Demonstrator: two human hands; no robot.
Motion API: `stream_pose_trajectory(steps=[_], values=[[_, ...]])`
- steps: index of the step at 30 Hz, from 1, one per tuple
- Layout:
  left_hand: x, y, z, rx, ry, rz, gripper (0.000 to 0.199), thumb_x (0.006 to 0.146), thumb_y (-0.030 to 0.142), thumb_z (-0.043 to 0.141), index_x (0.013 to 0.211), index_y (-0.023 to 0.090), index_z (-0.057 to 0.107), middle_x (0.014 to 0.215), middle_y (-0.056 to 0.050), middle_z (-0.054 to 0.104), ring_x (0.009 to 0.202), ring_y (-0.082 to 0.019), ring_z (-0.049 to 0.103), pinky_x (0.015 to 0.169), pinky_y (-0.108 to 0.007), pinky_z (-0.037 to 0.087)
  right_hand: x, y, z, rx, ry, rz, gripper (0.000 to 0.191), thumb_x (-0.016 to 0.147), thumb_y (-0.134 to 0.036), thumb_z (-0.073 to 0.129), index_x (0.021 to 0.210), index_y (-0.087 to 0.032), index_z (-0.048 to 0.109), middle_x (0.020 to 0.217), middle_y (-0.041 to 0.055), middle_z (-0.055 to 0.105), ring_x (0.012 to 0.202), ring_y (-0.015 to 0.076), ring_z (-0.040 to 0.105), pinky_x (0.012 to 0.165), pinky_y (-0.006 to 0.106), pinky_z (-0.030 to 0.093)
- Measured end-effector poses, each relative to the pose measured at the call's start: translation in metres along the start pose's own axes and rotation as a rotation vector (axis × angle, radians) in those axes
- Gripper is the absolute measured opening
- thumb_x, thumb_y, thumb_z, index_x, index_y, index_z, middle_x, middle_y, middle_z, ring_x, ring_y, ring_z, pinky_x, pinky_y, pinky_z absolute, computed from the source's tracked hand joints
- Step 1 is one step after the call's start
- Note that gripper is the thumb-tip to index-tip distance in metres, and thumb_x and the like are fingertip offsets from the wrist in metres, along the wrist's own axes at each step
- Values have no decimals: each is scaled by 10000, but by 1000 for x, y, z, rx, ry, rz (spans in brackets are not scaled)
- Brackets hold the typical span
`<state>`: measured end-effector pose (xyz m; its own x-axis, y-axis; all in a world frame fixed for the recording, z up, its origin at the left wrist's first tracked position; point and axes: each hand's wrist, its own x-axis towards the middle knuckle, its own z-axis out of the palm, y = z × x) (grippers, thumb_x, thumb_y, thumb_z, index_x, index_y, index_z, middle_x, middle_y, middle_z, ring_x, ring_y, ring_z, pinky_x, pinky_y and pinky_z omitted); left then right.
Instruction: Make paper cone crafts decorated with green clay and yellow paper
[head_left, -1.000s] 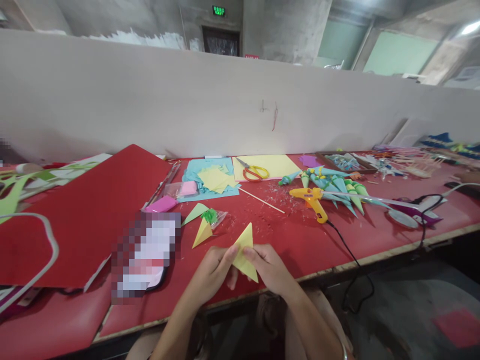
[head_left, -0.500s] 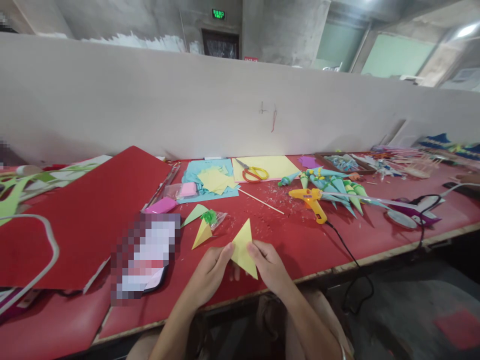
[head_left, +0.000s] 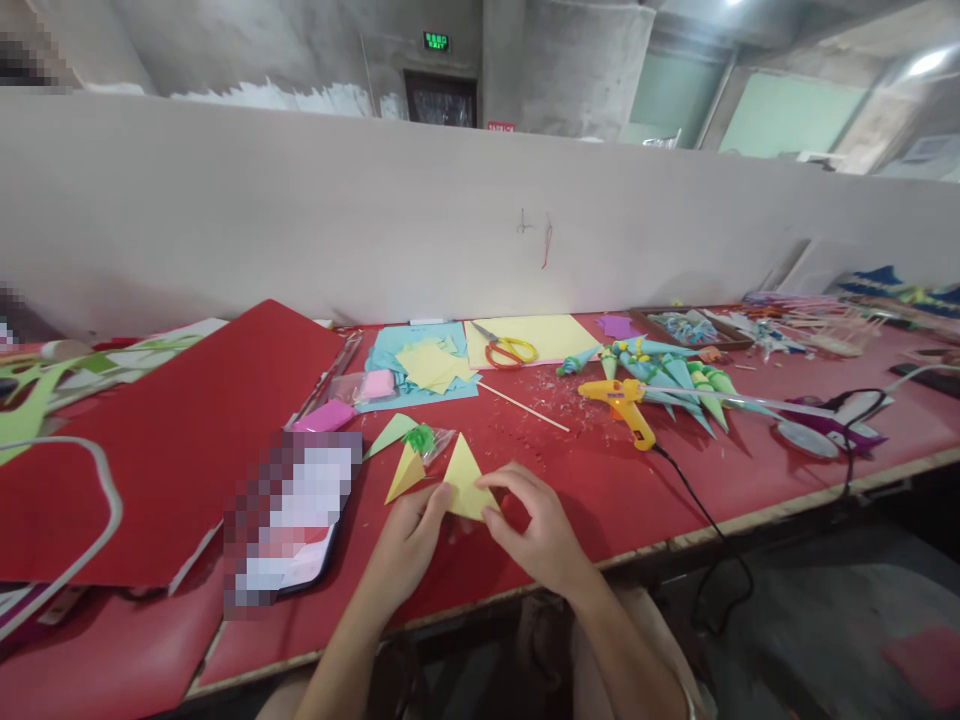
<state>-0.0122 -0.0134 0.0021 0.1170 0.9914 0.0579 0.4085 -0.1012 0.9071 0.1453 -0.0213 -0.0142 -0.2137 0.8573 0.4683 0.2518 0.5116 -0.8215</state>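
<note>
A yellow paper triangle is held up between my two hands, its tip pointing away from me. My left hand pinches its left lower corner, with some fingers hidden beneath. My right hand grips the right lower corner between thumb and forefinger. Just left of it on the red table lie a yellow folded paper cone, a pale green paper piece and a bright green item in clear wrap.
Behind are scissors on yellow sheets, a stack of blue paper and a thin stick. A yellow glue gun with a black cord lies right, beside blue-green paper cones. A phone and red board lie left.
The yellow paper has moved left and turned, so it now shows as an upright triangle. Both hands moved left with it, and my right fingers shifted onto its lower right corner.
</note>
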Motion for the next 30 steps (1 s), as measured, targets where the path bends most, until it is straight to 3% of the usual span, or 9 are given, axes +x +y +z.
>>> stream_pose_trajectory(steps=[5, 8, 13, 16, 21, 26, 30], values=[[-1, -1, -1, -16, -75, 17, 409, 809, 396, 356, 493, 182, 503, 472, 2, 559, 495, -151, 532, 544, -240, 398, -2, 0, -3, 5, -89, 22, 339, 721, -193, 607, 1055, -217, 559, 958, 43, 583, 896, 178, 544, 801, 282, 428], [0, -4, 1, 11, -92, 42, 406, 818, 392, 342, 509, 179, 497, 495, 2, 558, 510, -152, 523, 547, -243, 389, -2, 0, -3, -1, -66, 14, 245, 742, -176, 579, 985, -203, 591, 906, 39, 592, 855, 167, 556, 777, 267, 434], [2, -8, 3, 90, 5, 87, 293, 792, 378, 415, 570, 190, 451, 527, 43, 473, 523, -132, 444, 499, -225, 335, -1, 1, -1, 9, -9, 26, 123, 773, -179, 554, 867, -188, 632, 811, 32, 603, 785, 154, 567, 721, 244, 434], [2, -8, 5, 66, -49, 71, 323, 816, 391, 394, 560, 196, 414, 511, 49, 450, 510, -127, 446, 499, -221, 333, -1, 3, 0, 54, 23, 45, 88, 746, -177, 587, 815, -190, 640, 763, 19, 597, 742, 149, 563, 684, 235, 430], [-1, -7, 12, 7, -185, 53, 363, 860, 397, 331, 593, 188, 461, 544, 26, 530, 547, -139, 529, 565, -230, 382, 0, 9, 2, 233, 108, 173, 53, 738, -203, 586, 712, -174, 622, 731, 14, 586, 717, 150, 561, 664, 237, 434], [-4, -5, 16, 19, -175, 76, 406, 876, 409, 299, 586, 184, 473, 547, 24, 540, 546, -136, 537, 563, -224, 376, -1, 13, 6, 367, 121, 380, 138, 744, -280, 585, 680, -158, 581, 634, -1, 582, 601, 132, 542, 560, 218, 424], [-3, -4, 14, 135, -186, 82, 417, 847, 421, 372, 528, 176, 482, 499, 22, 535, 499, -126, 512, 521, -219, 340, -2, 11, 6, 381, 159, 398, 125, 756, -284, 576, 781, -163, 562, 697, 7, 598, 634, 129, 551, 576, 209, 430]])
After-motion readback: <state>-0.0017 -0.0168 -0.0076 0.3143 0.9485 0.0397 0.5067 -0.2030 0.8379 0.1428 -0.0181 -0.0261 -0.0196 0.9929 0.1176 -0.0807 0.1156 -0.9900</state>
